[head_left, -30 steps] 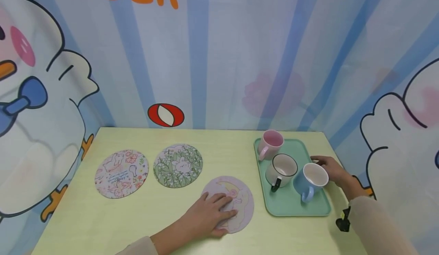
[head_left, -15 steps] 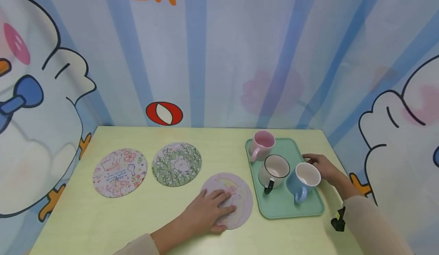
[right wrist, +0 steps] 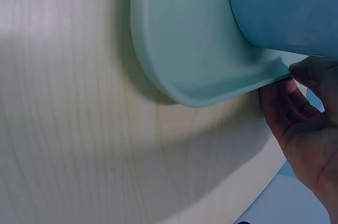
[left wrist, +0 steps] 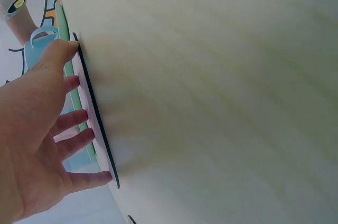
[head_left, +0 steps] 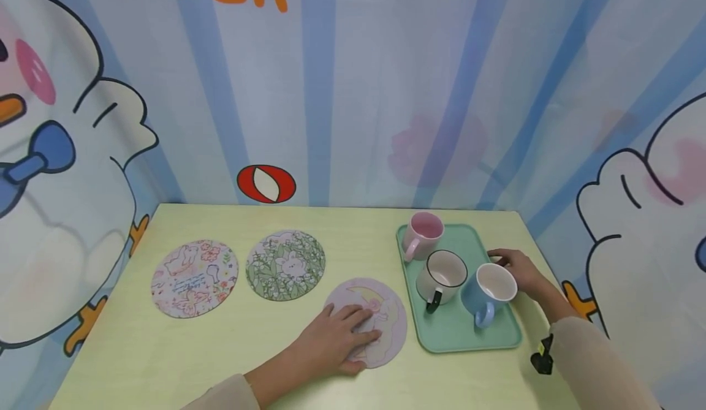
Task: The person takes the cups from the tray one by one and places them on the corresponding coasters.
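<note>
My left hand (head_left: 337,339) rests with spread fingers on a round lilac mat (head_left: 393,350); in the left wrist view the fingertips touch the face of this mat, seen nearly edge-on. At the right, my right hand (head_left: 521,272) pinches the right rim of a green tray (head_left: 458,340). The right wrist view shows thumb and fingers around the tray's rim (right wrist: 198,101), close beside the blue mug (right wrist: 285,12). On the tray stand a pink mug (head_left: 423,238), a white mug (head_left: 436,287) with a black handle, and that blue mug. All three are upright.
Two more round mats lie to the left: a green leafy one (head_left: 285,266) with a rabbit, and a floral one (head_left: 194,279). A printed curtain (head_left: 353,91) hangs behind the pale wooden table (head_left: 182,361).
The tray with its mugs has slid left, closer to the lilac mat, along with my right hand; it has hardly moved in the last half second. My left hand stays on the mat.
</note>
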`<act>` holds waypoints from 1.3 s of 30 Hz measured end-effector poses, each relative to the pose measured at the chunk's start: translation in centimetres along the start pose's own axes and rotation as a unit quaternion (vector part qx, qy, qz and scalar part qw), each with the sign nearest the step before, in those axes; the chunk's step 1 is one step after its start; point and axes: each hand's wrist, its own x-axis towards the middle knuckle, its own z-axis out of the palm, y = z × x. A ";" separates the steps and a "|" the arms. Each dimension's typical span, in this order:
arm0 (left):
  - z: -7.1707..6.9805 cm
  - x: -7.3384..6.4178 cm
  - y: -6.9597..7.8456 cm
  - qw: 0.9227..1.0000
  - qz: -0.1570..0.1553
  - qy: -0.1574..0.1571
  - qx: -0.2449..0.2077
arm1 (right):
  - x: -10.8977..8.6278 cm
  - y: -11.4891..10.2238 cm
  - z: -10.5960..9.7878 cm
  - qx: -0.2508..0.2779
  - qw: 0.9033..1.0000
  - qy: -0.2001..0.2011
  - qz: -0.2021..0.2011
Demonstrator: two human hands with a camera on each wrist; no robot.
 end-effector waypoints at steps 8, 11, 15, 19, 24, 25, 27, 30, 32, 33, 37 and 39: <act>0.0 0.0 -0.1 1.000 -0.001 0.010 -0.002 | -0.1 0.2 -0.2 -0.012 1.000 0.009 0.017; 0.1 0.1 -0.1 1.000 -0.003 0.004 0.000 | -0.1 0.4 -0.2 0.001 1.000 0.006 0.029; 0.2 0.1 -0.1 1.000 -0.005 -0.004 0.003 | -0.4 0.5 -0.1 0.020 0.999 -0.007 0.033; 0.2 0.3 -0.3 1.000 -0.008 -0.001 0.012 | -0.6 0.4 0.0 0.035 0.999 -0.008 0.021; 0.3 0.6 -0.4 1.000 -0.016 -0.011 0.012 | -0.6 0.4 -0.1 0.040 0.999 -0.006 0.025; 0.3 0.6 -0.4 1.000 -0.018 -0.013 0.011 | -0.6 0.4 0.0 0.041 0.999 -0.008 0.027; 0.3 0.7 -0.4 1.000 -0.022 -0.018 0.009 | -0.6 0.4 0.0 0.044 0.998 -0.011 0.032; 0.3 0.8 -0.4 0.999 -0.034 -0.021 0.003 | -0.7 0.5 -0.1 0.050 0.998 -0.013 0.032; 0.3 0.7 -0.3 0.999 -0.046 -0.022 -0.005 | -0.8 0.4 -0.2 0.052 0.998 -0.013 0.031; 0.3 0.6 -0.2 0.998 -0.051 -0.022 -0.008 | -0.8 0.3 -0.2 0.053 0.998 -0.013 0.031; 0.2 0.4 0.3 0.997 -0.072 -0.033 -0.016 | -0.8 0.1 -0.1 0.057 0.998 -0.011 0.035; 0.1 0.4 0.6 0.996 -0.080 -0.038 -0.013 | -0.7 0.0 -0.1 0.059 0.997 -0.011 0.037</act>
